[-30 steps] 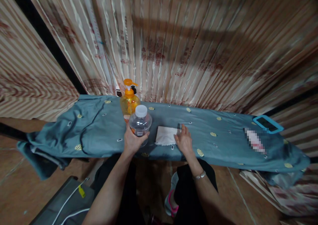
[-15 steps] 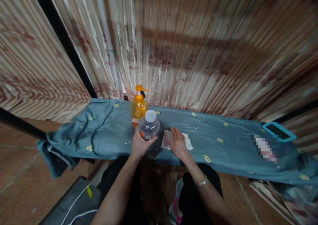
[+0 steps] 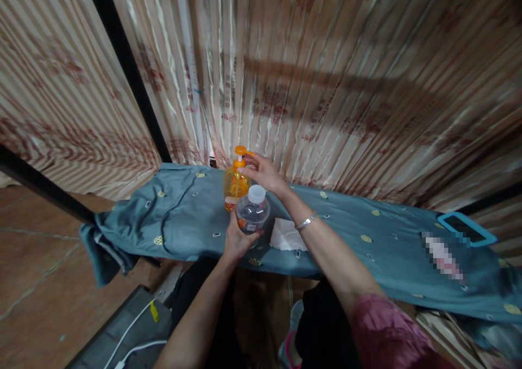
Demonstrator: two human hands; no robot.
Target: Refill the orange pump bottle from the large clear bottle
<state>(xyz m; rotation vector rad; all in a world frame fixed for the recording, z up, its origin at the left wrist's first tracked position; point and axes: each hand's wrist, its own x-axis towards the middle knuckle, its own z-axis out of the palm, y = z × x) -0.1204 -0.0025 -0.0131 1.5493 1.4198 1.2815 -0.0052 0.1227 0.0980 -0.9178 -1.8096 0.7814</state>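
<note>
My left hand (image 3: 238, 237) is wrapped round the lower side of a clear plastic bottle (image 3: 253, 211) with a white screw cap, which stands upright near the front edge of the bench. Just behind it is a yellow see-through pump bottle (image 3: 234, 187) with an orange pump top. My right hand (image 3: 263, 172) reaches across, thumb and fingers closed at the pump bottle's neck, just under the spout. A folded white cloth or tissue (image 3: 287, 236) lies flat to the right of the clear bottle, partly behind my right forearm.
A blue-green patterned sheet covers the bench (image 3: 346, 222). At its right end lie a blue-framed dark tablet (image 3: 467, 229) and a blurred-out item (image 3: 442, 256). A pleated curtain (image 3: 326, 86) hangs behind. At lower left, a dark box (image 3: 122, 325) carries white cables.
My right hand has left the white cloth and moved up and left to the pump bottle's neck. The left hand stays on the clear bottle. The view has shifted slightly.
</note>
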